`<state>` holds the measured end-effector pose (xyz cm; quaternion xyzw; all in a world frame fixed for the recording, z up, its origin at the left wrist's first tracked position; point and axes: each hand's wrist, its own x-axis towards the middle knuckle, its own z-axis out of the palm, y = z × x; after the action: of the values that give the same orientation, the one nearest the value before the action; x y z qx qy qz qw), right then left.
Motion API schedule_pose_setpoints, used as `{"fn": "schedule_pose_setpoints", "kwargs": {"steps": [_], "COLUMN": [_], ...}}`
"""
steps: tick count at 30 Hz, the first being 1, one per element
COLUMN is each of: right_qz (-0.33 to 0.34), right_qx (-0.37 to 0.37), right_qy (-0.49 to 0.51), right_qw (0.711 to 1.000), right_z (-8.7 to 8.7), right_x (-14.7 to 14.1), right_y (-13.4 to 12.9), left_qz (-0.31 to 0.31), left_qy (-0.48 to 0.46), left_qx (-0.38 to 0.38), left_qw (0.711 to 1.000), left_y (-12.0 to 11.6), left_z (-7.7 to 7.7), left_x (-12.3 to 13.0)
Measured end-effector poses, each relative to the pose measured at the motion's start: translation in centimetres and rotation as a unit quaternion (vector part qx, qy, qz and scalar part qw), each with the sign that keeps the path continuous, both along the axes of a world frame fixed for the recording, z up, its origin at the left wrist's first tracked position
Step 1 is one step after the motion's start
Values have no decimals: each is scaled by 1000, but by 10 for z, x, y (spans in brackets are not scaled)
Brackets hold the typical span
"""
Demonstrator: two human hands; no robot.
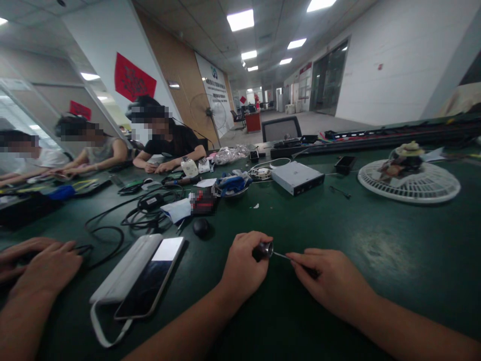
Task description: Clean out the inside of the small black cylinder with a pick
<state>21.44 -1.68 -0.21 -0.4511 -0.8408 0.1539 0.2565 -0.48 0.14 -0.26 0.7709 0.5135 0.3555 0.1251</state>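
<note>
My left hand [246,260] is closed around a small dark cylinder [267,249] with a shiny metal rim, its open end turned to the right. Between the thumb and fingers of my right hand [326,276] is a thin screwdriver [281,255] with a dark handle, mostly covered by the palm. The screwdriver's metal shaft points left into or against the cylinder's open end; I cannot tell how deep the tip goes. Both hands are just above the green table [300,225].
Left of my arm lie a phone [150,281] and a white power bank [126,268] joined by a cable. Beyond are a black mouse [202,228], a disc drive [297,178] and a white fan grille [409,183]. A neighbour's hands [45,265] rest at far left; several people sit beyond.
</note>
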Motion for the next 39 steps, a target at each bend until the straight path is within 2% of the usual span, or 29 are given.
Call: {"fn": "schedule_pose_setpoints", "kwargs": {"steps": [3,9,12,15,18,21,26,30,33,36,39], "right_qz": [35,-22,17,44,12,-8,45,8,-9,21,40], "right_qx": [23,-15,-13,-2,-5,-17,-9,-13,-23,-11,2], "right_qy": [24,23,9,32,42,18,16,35,7,-16,-7], "right_qw": [999,999,1000,998,999,1000,999,999,1000,1000,999], "right_z": [1,1,1,1,0,-1,-2,-2,-3,-3,-5], "right_x": [0,-1,-1,0,0,-1,-1,-1,-1,-1,-1], "right_y": [-1,0,-1,-1,1,2,-1,0,1,0,-1], "left_qz": [-12,-16,2,-12,-27,-12,-9,-34,-25,-19,-44], "left_qy": [-2,-1,-1,-4,-6,-6,-9,-12,-11,-14,-18], "left_qx": [9,7,0,8,12,7,5,9,6,12,20], "left_qw": [1000,1000,1000,1000,1000,1000,1000,999,1000,1000,999], "left_y": [0,0,-1,-1,0,1,0,0,0,0,0], "left_z": [-1,0,0,-1,-2,-2,-1,0,0,-1,-3], "left_x": [1,1,1,0,0,1,1,1,1,1,2]}}
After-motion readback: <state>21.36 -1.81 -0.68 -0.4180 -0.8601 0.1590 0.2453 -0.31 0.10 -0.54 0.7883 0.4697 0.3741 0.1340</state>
